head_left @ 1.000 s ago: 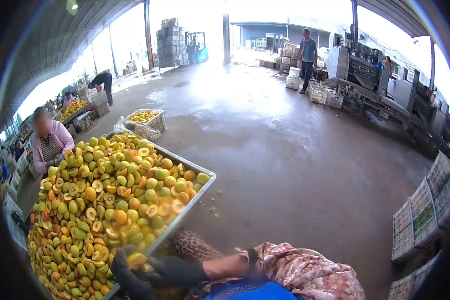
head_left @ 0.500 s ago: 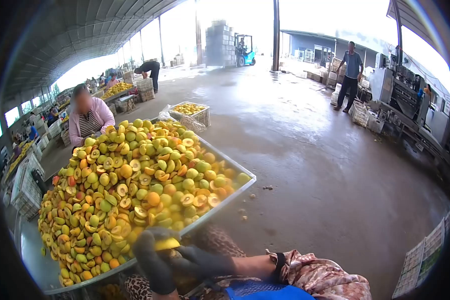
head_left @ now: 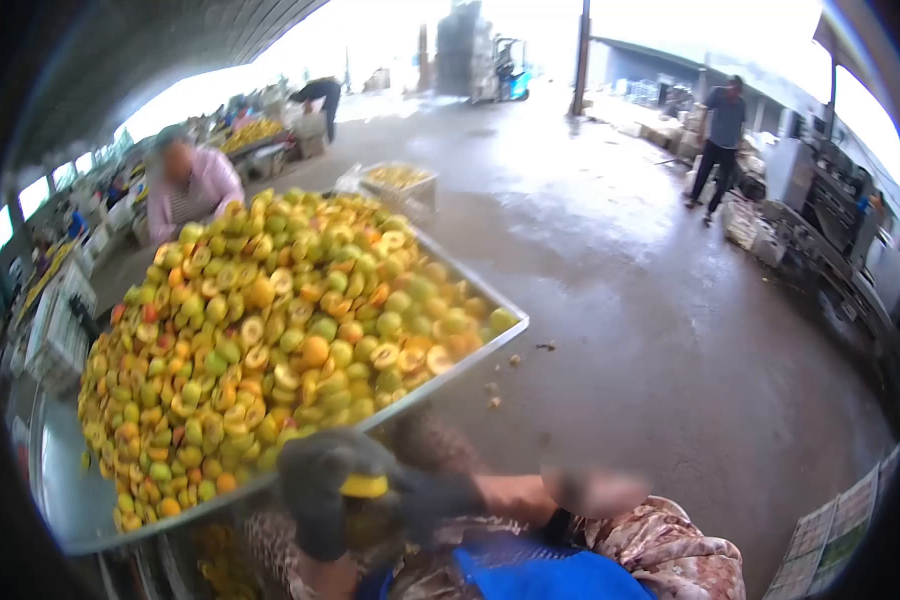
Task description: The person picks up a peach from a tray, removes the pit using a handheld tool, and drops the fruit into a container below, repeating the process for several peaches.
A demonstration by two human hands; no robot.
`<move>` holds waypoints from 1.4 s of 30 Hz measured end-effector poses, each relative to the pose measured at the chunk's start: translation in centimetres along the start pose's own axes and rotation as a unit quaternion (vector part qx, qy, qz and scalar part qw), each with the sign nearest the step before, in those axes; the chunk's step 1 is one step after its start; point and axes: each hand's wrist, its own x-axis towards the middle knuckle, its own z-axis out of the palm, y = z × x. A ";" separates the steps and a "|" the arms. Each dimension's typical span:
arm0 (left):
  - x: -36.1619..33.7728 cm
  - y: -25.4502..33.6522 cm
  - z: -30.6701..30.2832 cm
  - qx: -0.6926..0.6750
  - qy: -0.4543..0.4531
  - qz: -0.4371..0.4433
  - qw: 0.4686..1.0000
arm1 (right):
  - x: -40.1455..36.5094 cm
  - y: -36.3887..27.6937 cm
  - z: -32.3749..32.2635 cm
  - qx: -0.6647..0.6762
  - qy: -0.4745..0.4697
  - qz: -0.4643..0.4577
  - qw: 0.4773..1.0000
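Observation:
Both of my hands wear dark gloves and meet in front of my lap, below the near edge of the metal tray (head_left: 470, 362). My left hand (head_left: 320, 490) is curled, with a yellow piece (head_left: 364, 486) between it and my right hand (head_left: 435, 502). Motion blur hides the exact hold, and I cannot make out what my right hand's fingers grip. A large heap of halved yellow-green fruit (head_left: 270, 340) fills the tray just beyond the hands.
A co-worker in pink (head_left: 195, 185) sits behind the heap. A crate of fruit (head_left: 400, 185) stands past the tray. One person (head_left: 722, 140) stands near machinery (head_left: 835, 200) at the right; another bends (head_left: 320, 98) at the back. A forklift (head_left: 510, 72) is farther off.
The view has tilted and shifted. My hands have drawn closer together around the yellow piece, which was more exposed before. The standing person's arm is now raised toward the head.

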 end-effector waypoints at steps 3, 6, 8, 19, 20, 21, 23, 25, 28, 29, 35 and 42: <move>-1.8 -0.7 -0.8 -0.008 0.075 -0.036 0.996 | -1.0 1.6 0.0 0.036 -0.053 0.111 0.992; -3.5 -2.4 -3.9 -0.156 0.254 -0.173 0.939 | 1.4 -1.3 1.2 0.020 -0.081 0.157 0.984; -4.7 -2.6 -8.3 -0.264 0.359 -0.205 0.872 | 1.6 3.2 2.4 0.006 -0.094 0.167 0.981; -3.4 -11.4 -27.4 0.390 0.357 -0.083 0.845 | -1.5 12.6 1.0 -0.390 -0.002 0.216 0.895; -1.2 -14.8 -27.4 0.361 0.302 -0.059 0.880 | -1.9 12.9 0.6 -0.346 0.034 0.199 0.916; 0.7 -17.8 -27.5 0.427 0.260 -0.061 0.864 | -2.0 12.1 0.8 -0.339 0.037 0.175 0.924; 3.8 -26.5 -29.3 0.505 0.174 -0.096 0.840 | -3.1 11.2 1.2 -0.279 0.050 0.181 0.942; 5.9 -28.7 -24.5 0.642 0.050 -0.173 0.746 | -4.5 9.8 0.8 -0.276 0.065 0.208 0.936; 7.5 -29.3 -19.5 0.671 0.026 -0.178 0.719 | -5.6 5.1 -0.5 -0.380 0.047 0.185 0.905; 7.9 -28.5 -17.7 0.694 0.039 -0.193 0.692 | -5.7 3.8 -0.6 -0.391 0.082 0.195 0.896; 7.1 -33.1 -22.5 0.635 0.082 -0.085 0.764 | -1.5 6.1 -1.2 -0.298 0.130 0.165 0.931; 3.9 -23.1 -18.3 0.256 0.177 -0.021 0.950 | 2.9 1.5 -3.0 -0.457 0.255 0.024 0.852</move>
